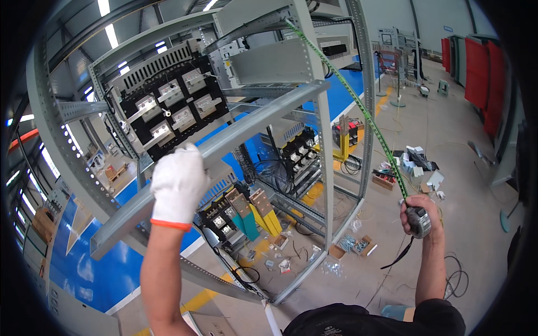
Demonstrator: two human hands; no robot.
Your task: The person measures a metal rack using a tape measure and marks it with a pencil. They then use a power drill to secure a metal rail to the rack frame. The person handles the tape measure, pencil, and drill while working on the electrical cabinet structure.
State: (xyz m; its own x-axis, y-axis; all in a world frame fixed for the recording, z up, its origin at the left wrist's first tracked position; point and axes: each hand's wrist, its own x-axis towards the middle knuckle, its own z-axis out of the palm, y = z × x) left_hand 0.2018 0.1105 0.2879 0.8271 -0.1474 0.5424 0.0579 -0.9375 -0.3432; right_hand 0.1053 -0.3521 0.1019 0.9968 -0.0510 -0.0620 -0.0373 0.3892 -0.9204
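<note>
My left hand (180,182), in a white knit glove with an orange cuff, is closed round a grey metal crossbar (255,119). The bar slants from lower left up to the right, across the open cabinet frame. Bare, my right hand (430,208) grips a tape measure (418,222) with a dark strap hanging from it. Its green blade (365,113) is drawn out in a long slant up and left. The blade's far end meets the upper part of a perforated upright (302,42).
Behind the bar, a black panel with metal-topped switch units (182,119) sits in the frame. Lower down are green and yellow busbars (266,213) and black cables. Small boxes of bolts (358,245) and scraps (417,162) lie on the floor. Red panels (485,84) stand far right.
</note>
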